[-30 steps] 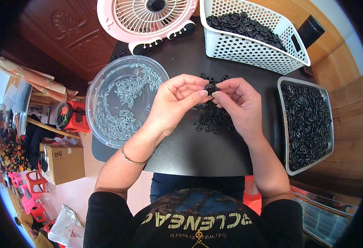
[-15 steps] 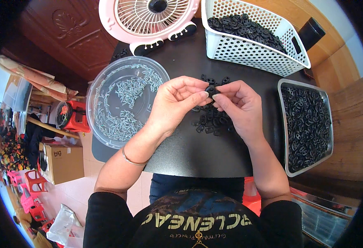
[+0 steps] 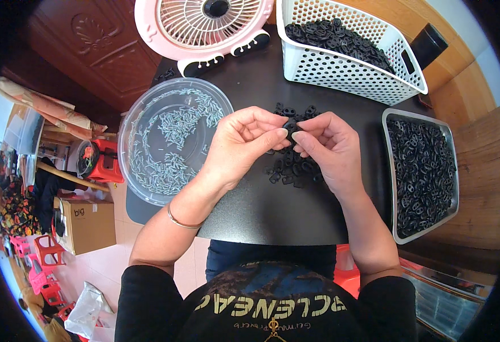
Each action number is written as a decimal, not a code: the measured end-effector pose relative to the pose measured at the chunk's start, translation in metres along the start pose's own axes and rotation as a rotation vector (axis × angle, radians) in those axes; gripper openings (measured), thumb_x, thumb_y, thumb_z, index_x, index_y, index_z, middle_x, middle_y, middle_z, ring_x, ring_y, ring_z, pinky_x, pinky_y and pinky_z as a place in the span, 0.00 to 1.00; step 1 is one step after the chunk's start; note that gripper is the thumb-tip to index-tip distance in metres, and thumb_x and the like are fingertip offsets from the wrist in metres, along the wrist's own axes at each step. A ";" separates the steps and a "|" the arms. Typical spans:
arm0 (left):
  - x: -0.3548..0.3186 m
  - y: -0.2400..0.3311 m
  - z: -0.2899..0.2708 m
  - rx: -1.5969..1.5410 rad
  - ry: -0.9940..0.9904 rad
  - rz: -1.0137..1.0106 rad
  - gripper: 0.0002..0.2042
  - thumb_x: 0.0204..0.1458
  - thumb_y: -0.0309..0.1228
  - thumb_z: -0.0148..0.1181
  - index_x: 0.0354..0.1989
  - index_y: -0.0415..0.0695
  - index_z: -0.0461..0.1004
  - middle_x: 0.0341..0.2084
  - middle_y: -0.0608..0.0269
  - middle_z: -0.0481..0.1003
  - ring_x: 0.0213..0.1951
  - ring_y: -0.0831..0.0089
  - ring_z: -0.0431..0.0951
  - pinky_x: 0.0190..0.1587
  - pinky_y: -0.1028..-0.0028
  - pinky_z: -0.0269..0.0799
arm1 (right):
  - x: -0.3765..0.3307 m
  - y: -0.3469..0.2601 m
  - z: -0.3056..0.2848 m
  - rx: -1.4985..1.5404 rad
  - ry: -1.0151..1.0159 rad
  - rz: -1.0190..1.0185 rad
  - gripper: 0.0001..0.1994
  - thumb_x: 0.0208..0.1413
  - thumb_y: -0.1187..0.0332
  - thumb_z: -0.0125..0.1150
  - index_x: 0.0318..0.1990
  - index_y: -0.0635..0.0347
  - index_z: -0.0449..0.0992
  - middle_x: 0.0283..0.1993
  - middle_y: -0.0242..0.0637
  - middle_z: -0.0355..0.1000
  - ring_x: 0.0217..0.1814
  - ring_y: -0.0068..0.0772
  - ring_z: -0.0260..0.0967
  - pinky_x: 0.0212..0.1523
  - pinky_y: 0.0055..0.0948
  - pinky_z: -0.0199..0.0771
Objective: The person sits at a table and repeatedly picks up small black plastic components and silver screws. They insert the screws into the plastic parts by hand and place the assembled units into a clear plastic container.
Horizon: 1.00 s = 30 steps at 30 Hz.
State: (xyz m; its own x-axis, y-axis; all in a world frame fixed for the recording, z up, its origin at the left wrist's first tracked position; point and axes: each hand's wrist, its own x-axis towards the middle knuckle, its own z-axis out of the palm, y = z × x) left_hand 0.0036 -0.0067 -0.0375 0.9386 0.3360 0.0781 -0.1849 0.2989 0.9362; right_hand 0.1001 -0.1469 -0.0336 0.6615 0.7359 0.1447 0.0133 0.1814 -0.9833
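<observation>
Between my fingertips, above the middle of the dark table, is a small black plastic piece. My left hand pinches its left side with thumb and index finger. Thumb and fingers of my right hand close on its right side. Below and behind my hands lies a loose heap of similar black pieces, partly covered by them. Left of my left hand stands a round clear tub with many small silvery screws or pins in it.
A white perforated basket full of black pieces stands at the back right. On the right, a metal tray holds more of them. A pink fan stands at the back left. A cardboard box and red stools are on the floor at left.
The black piece has turned slightly between my fingertips. Both hands stay almost in the same place.
</observation>
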 end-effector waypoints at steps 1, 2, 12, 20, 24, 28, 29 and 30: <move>0.000 0.000 0.000 -0.004 -0.004 0.000 0.07 0.47 0.21 0.55 0.35 0.36 0.71 0.28 0.62 0.74 0.29 0.80 0.74 0.35 0.82 0.71 | 0.000 0.000 0.000 0.006 0.001 0.001 0.06 0.47 0.76 0.58 0.33 0.64 0.69 0.29 0.36 0.71 0.28 0.18 0.69 0.28 0.16 0.69; 0.000 0.000 0.000 -0.008 -0.008 -0.001 0.06 0.47 0.20 0.55 0.35 0.36 0.71 0.28 0.62 0.74 0.29 0.81 0.74 0.34 0.82 0.71 | 0.000 0.000 -0.001 0.011 0.002 0.002 0.06 0.47 0.76 0.58 0.33 0.64 0.69 0.29 0.36 0.71 0.28 0.18 0.69 0.28 0.16 0.69; 0.000 -0.001 0.001 -0.088 -0.002 -0.058 0.07 0.46 0.21 0.56 0.35 0.37 0.72 0.28 0.61 0.75 0.29 0.81 0.74 0.34 0.82 0.71 | -0.001 0.000 0.001 0.026 0.016 0.012 0.06 0.47 0.77 0.57 0.33 0.64 0.69 0.29 0.36 0.71 0.29 0.18 0.69 0.29 0.16 0.69; -0.001 -0.002 -0.003 -0.160 0.032 -0.126 0.06 0.47 0.22 0.55 0.34 0.37 0.72 0.27 0.63 0.74 0.29 0.81 0.72 0.33 0.83 0.70 | -0.001 0.003 0.004 -0.033 -0.052 -0.115 0.13 0.45 0.78 0.58 0.41 0.62 0.71 0.29 0.31 0.69 0.29 0.15 0.66 0.29 0.14 0.68; 0.000 0.003 -0.004 -0.191 -0.009 -0.202 0.08 0.47 0.22 0.54 0.37 0.38 0.69 0.27 0.64 0.73 0.28 0.82 0.72 0.32 0.84 0.69 | 0.001 0.007 0.002 -0.168 -0.088 -0.182 0.15 0.42 0.78 0.61 0.41 0.60 0.73 0.29 0.28 0.68 0.27 0.13 0.64 0.28 0.14 0.67; -0.001 0.006 -0.005 -0.240 -0.037 -0.237 0.13 0.47 0.22 0.54 0.43 0.39 0.65 0.27 0.63 0.73 0.28 0.81 0.72 0.33 0.84 0.69 | 0.000 0.004 0.002 -0.272 -0.088 -0.191 0.16 0.38 0.76 0.65 0.39 0.60 0.73 0.27 0.27 0.67 0.24 0.12 0.63 0.25 0.13 0.65; -0.002 0.006 -0.005 -0.249 -0.048 -0.245 0.15 0.47 0.22 0.55 0.44 0.39 0.64 0.27 0.63 0.73 0.29 0.81 0.72 0.33 0.84 0.69 | 0.000 0.003 0.001 -0.300 -0.093 -0.203 0.16 0.38 0.76 0.66 0.38 0.60 0.73 0.26 0.27 0.68 0.23 0.12 0.63 0.24 0.13 0.64; -0.001 0.007 -0.006 -0.251 -0.059 -0.253 0.15 0.47 0.22 0.55 0.45 0.39 0.63 0.27 0.64 0.73 0.29 0.81 0.72 0.33 0.84 0.69 | 0.000 0.003 0.001 -0.328 -0.098 -0.215 0.16 0.37 0.75 0.66 0.38 0.60 0.73 0.26 0.27 0.68 0.23 0.12 0.63 0.24 0.12 0.64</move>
State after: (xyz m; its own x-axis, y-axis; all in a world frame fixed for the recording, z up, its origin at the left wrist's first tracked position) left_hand -0.0006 -0.0001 -0.0333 0.9776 0.1737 -0.1186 -0.0040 0.5787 0.8155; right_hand 0.0994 -0.1460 -0.0360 0.5428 0.7655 0.3455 0.3928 0.1323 -0.9101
